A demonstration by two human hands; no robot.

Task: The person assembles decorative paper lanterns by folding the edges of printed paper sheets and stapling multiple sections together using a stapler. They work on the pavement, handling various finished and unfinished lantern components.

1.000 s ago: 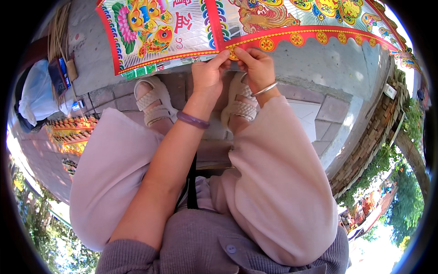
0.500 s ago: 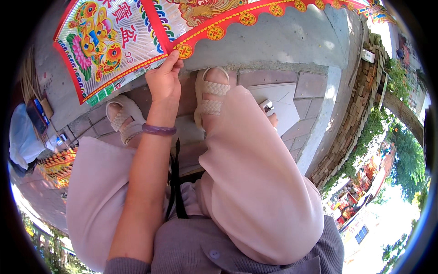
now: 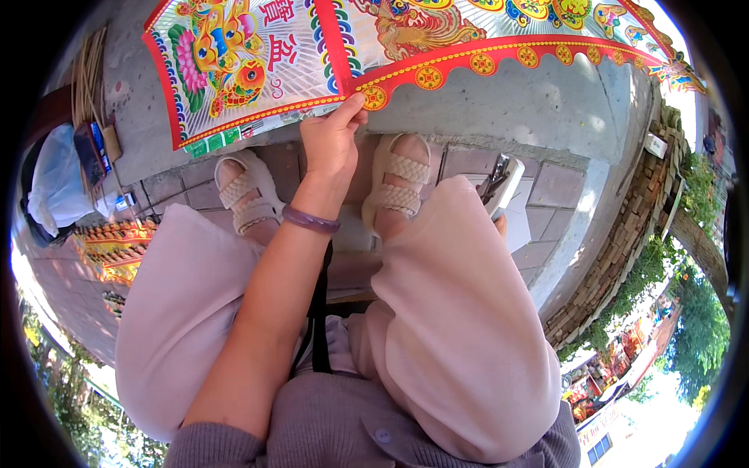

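Note:
My left hand [image 3: 334, 139] pinches the lower red border of a bright printed paper sheet [image 3: 292, 70], thumb on top, where a red vertical strip meets the scalloped edge. The sheet carries fish, a lotus, a golden bird and a row of yellow coin shapes. Beyond my right knee, a white stapler [image 3: 509, 181] with a dark metal front shows, tilted upward. Only a bit of my right hand [image 3: 500, 225] shows at its lower end, closed round it; the knee hides the rest. Under the stapler, a white sheet or board [image 3: 530, 207] lies on the paving.
Bundled thin sticks [image 3: 90, 93] stand at the left, beside a pale plastic bag [image 3: 58, 179] and a dark blue box [image 3: 92, 152]. More red-gold printed paper [image 3: 117, 246] lies below. A stacked brick edging [image 3: 616, 273] runs along the right. My sandalled feet rest on paving before a concrete ledge [image 3: 468, 101].
The stapler has risen from behind my right knee and now shows more fully. My left hand still pinches the sheet's edge. The whole view has shifted a little.

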